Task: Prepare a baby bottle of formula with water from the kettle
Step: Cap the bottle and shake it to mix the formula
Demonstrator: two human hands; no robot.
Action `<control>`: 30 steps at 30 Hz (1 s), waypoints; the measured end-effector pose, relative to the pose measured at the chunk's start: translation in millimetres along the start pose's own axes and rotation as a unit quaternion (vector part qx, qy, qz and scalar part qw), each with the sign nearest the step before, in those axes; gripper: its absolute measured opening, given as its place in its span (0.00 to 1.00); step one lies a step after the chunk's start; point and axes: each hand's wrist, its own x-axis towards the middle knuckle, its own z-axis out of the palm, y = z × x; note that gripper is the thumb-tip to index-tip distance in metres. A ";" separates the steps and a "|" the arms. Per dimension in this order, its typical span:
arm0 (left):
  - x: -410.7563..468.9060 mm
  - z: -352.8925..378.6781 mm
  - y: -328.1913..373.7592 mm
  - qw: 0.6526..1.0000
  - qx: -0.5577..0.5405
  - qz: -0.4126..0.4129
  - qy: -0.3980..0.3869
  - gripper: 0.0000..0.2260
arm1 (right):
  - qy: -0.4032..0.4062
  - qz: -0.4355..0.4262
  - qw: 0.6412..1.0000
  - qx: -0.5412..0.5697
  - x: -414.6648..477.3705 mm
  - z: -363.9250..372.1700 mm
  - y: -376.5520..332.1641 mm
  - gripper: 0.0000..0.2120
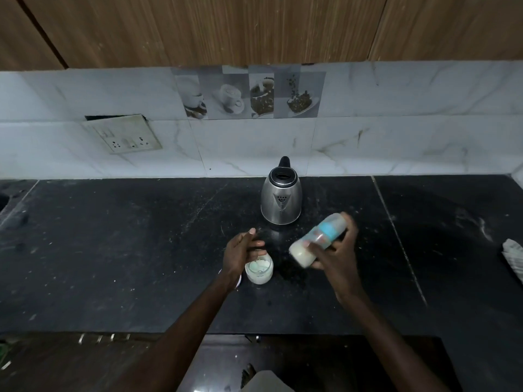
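- The socket plate (123,133) on the tiled wall, far left, has nothing plugged into it as far as I can see, so the kettle draws no power now.
- The left hand (240,251) hovers over the worktop (113,250) just beside the jar, its grip spread and empty, the fingers loose and the thumb raised.
- The jar (259,268) stands open on the worktop below that hand, with pale powder inside. Something round, perhaps its lid, shows at the wrist, but it is too hidden to tell. I judge the scooping is done and the jar is yet to be closed.
- The kettle (280,199) stands upright behind the hands near the wall, spout toward the camera, touched by neither hand. Since the bottle already holds liquid, pouring looks finished.
- The bottle (318,239) is held in the air above the worktop, between jar and kettle, tilted steeply with its milky end down and to the left. A blue ring sits at the upper end, so it seems capped. The picture is blurred there, which suits a shake.
- The right hand (336,246) has its grip pressed around the bottle's middle, fingers wrapped over the far side.
- A folded cloth (513,257) lies at the right edge, well apart from everything.
- By my reading the task is near its end: water and powder are in, mixing is in hand. What remains is to finish mixing, set the bottle down upright and close the jar.
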 end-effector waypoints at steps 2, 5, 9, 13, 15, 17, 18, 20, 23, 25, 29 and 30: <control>-0.1 -7.4 -0.9 1.000 -0.011 0.000 0.007 0.17 | 0.080 -0.018 0.995 0.065 1.2 1.2 -9.2 0.46; -0.7 -12.5 -4.3 1.000 -0.015 -0.005 0.012 0.18 | 0.014 0.018 0.999 0.028 -14.5 17.2 -5.8 0.46; 3.4 -17.3 -4.5 1.000 -0.007 -0.005 0.005 0.20 | 0.062 -0.008 0.994 0.092 -18.4 14.8 -15.2 0.43; 6.4 -20.1 -5.7 1.000 -0.013 0.005 0.013 0.20 | 0.044 -0.025 0.998 0.035 -22.0 16.2 -16.7 0.46; 6.7 -19.7 -9.5 1.000 -0.004 0.005 0.015 0.20 | -0.003 -0.045 0.999 -0.015 -26.8 16.1 -16.9 0.49; 9.5 -19.5 -12.3 1.000 0.005 0.007 0.011 0.21 | 0.054 -0.093 0.994 0.010 -22.1 10.3 -29.4 0.50; 11.1 -19.5 -14.0 1.000 0.006 0.011 0.009 0.21 | 0.096 -0.105 0.989 0.040 -19.6 6.8 -35.9 0.49; 13.2 -19.0 -16.9 1.000 0.002 0.016 0.013 0.20 | 0.104 -0.122 0.987 0.026 -20.9 7.2 -42.0 0.50; 17.6 -17.0 -20.7 1.000 0.002 0.011 0.020 0.21 | -0.032 -0.123 0.986 -0.113 -34.6 10.7 -33.3 0.53; 19.6 -15.1 -22.0 1.000 0.009 0.019 0.021 0.20 | 0.008 -0.130 0.987 -0.096 -30.8 5.8 -34.2 0.53; 23.5 -13.2 -22.6 0.999 0.022 0.032 0.017 0.19 | 0.061 -0.100 0.993 -0.030 -22.9 3.3 -26.3 0.53; 24.6 -12.6 -23.2 0.999 0.023 0.032 0.017 0.19 | 0.013 -0.083 0.995 -0.057 -25.6 3.7 -19.6 0.53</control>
